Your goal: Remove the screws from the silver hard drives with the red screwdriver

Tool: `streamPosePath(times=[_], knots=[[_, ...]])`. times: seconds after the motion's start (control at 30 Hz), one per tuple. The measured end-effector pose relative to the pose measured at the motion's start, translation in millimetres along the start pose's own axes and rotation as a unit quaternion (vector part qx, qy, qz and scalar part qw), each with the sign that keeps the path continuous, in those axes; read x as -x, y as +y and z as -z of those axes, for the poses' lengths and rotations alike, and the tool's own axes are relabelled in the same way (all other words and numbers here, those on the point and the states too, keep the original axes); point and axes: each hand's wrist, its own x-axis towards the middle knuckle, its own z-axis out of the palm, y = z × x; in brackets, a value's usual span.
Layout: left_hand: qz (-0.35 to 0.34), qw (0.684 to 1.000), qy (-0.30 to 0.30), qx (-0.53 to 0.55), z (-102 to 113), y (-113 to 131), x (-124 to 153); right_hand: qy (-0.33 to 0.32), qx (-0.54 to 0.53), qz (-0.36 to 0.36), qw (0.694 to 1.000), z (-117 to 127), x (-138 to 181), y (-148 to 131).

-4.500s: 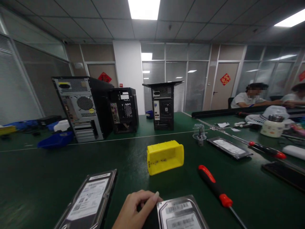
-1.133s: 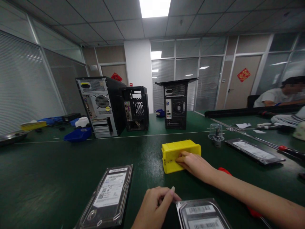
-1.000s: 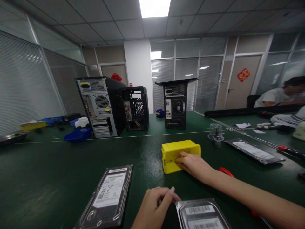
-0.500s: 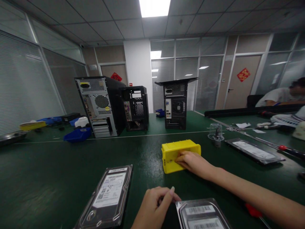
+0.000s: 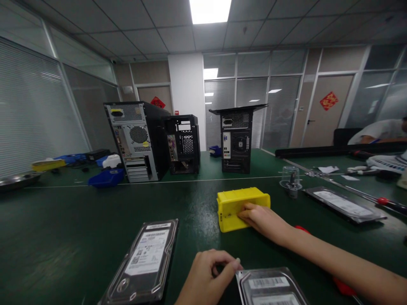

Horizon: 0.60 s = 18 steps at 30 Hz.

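As the left hand [image 5: 211, 275] rests low at the table's [image 5: 63, 237] near side, its wrist angled up from below, the fingers curl and the thumb lies towards the index finger at the corner of the near drive [image 5: 270, 281]; whether they grip the metal cannot be told. That drive lies label up, cut off by the lower edge of the view. To its left, well apart, the left drive [image 5: 146, 258] lies flat and slanted, its white label uppermost.

The right forearm stretches in from the right, low over a red-and-black screwdriver [image 5: 345, 287] that it partly hides. The right hand [image 5: 257, 216] reaches, back upward, into a yellow bin [image 5: 241, 195] tipped on its side, thumb and fingers bunched together inside; whether they pinch anything cannot be seen.

Just beyond, at right, the far drive [image 5: 345, 205] lies near a clear cup [image 5: 290, 174]. A blue tray [image 5: 106, 178] sits at left beside a silver-backed case [image 5: 136, 140], with an open case [image 5: 184, 144] and a black case [image 5: 237, 144] standing farther right. A person in white [image 5: 381, 129] leans forward at far right.
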Motion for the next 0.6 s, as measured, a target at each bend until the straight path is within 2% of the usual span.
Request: streamPosePath(times=[0.6], knots=[[0.008, 1.000, -0.006, -0.022, -2.4, -7.2, -1.9, 0.007, 0.023, -0.014, 1.000, -1.8, 2.3, -2.4]])
